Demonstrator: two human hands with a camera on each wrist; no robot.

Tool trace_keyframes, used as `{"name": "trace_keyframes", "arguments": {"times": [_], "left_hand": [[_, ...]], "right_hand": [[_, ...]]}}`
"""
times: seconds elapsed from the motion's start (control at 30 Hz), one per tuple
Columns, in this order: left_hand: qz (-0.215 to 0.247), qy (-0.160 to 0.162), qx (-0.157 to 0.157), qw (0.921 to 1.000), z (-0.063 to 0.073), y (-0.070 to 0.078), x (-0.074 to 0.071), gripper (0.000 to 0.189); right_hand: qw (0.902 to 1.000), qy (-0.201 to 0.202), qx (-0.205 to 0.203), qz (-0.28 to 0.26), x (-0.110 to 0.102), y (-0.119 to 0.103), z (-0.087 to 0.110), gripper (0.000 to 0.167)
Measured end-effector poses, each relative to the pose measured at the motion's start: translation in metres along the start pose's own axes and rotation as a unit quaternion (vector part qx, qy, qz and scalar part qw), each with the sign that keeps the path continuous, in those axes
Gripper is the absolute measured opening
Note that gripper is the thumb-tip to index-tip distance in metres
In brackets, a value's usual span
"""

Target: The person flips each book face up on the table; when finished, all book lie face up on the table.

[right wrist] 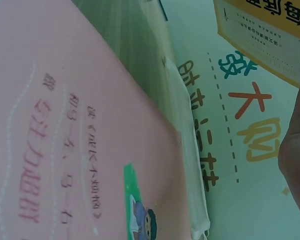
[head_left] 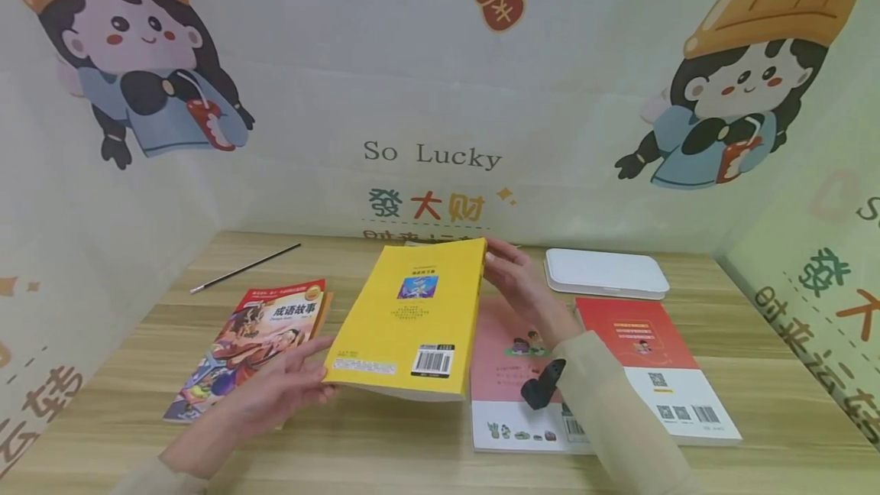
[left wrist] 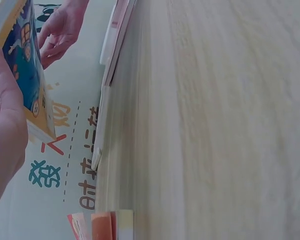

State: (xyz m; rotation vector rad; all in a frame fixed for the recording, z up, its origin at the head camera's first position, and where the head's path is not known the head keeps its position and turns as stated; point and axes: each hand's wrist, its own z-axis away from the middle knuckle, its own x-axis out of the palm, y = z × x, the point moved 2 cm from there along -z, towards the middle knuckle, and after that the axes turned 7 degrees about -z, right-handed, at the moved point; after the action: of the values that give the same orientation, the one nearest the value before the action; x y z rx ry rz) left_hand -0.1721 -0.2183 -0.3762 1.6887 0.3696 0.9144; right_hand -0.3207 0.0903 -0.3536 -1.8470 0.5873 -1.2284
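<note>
Both hands hold a yellow book [head_left: 406, 312] tilted above the table, its back cover with a barcode facing up in the head view. My left hand [head_left: 289, 380] grips its lower left corner. At the upper right edge, my right hand [head_left: 519, 281] holds it, with some fingertips hidden behind the cover. The left wrist view shows the book's blue picture cover [left wrist: 26, 60] from below. A storybook [head_left: 254, 342] with a red title band lies left of the held book, an orange edge showing under it. To the right, partly beneath my right forearm, lies a pink book [head_left: 498, 357].
A red and white book [head_left: 639, 357] lies right of the pink one. Behind it stands a closed white pencil case [head_left: 605, 272]. A thin dark pencil [head_left: 247, 267] lies at the back left. A printed backdrop [head_left: 426, 82] encloses the wooden table [head_left: 371, 449] at the back and sides.
</note>
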Motion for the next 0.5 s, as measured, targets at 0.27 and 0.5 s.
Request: {"name": "trace_keyframes", "arguments": {"times": [0.27, 0.5], "left_hand": [[0.082, -0.047, 0.025, 0.9952, -0.001, -0.001, 0.001, 0.041], [0.086, -0.084, 0.021, 0.9926, -0.001, -0.002, 0.003, 0.042]], "right_hand": [[0.9955, -0.070, -0.025, -0.059, 0.002, -0.007, -0.001, 0.026], [0.9809, -0.181, -0.038, -0.059, 0.007, -0.014, -0.002, 0.026]]}}
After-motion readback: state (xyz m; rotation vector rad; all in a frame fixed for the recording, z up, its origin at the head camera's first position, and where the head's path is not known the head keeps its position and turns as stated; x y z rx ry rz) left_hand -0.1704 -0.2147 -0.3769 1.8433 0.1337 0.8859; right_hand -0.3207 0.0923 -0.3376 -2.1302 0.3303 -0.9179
